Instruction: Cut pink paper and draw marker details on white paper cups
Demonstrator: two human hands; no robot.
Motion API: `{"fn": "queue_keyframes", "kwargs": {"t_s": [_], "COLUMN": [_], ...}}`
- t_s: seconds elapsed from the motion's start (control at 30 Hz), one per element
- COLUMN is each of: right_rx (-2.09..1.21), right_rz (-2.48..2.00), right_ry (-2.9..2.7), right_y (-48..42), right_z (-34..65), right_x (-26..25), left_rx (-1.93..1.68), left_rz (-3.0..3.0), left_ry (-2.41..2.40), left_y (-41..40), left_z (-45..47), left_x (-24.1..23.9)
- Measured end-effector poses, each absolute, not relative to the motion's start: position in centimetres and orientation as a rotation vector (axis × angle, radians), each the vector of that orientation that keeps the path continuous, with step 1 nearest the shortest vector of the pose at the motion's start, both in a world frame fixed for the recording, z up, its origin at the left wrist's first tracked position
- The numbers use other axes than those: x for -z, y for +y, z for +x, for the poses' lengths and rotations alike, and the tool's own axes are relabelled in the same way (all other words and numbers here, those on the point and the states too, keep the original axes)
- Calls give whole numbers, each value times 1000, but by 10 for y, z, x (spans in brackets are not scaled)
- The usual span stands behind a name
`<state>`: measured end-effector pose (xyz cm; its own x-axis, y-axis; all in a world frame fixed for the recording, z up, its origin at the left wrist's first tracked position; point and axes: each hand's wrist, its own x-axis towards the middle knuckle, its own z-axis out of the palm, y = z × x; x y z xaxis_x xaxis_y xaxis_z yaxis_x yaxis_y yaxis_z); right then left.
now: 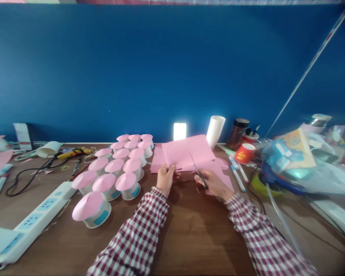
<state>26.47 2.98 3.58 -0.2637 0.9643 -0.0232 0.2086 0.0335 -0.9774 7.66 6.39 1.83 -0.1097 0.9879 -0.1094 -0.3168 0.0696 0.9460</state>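
Observation:
My left hand [166,178] pinches the lower left edge of a pink paper sheet [186,151], holding it raised and tilted above the table. In my right hand [214,183] is a pair of scissors [200,176], its blades pointing up and left against the sheet's lower right part. More pink paper [158,161] lies beneath the raised sheet, and cut pink pieces [220,170] rest by my right hand. To the left stand several paper cups with pink cone-shaped paper tops [87,207], set in rows.
A white power strip [37,214] lies at the left, near black cables and a yellow tool [70,153]. Behind the sheet are a lit phone [179,131] and a white paper roll [215,130]. Markers [238,178], a red cup [245,153] and a bag-filled basket [281,184] stand right.

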Motion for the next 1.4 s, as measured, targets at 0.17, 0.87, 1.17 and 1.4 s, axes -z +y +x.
{"fn": "queue_keyframes", "kwargs": {"t_s": [0.17,0.87,1.17,1.4], "right_rx": [-1274,-1123,-1064,-1027], "right_rz": [-1227,-1245,-1298,-1292], "right_ry": [-1573,-1614,-1620,-1619], "right_y": [30,37,39,37], "right_z": [265,267,267,266], "right_x": [-35,-27,-24,-27], "left_rx": [-1343,-1211,-1171,-1150], "left_rz": [847,758,755,768], "left_ry": [1109,1035,1034,1028], "left_y": [64,64,61,61], "left_z": [77,79,81,81], "left_x": [-18,-16,-20,-19]}}
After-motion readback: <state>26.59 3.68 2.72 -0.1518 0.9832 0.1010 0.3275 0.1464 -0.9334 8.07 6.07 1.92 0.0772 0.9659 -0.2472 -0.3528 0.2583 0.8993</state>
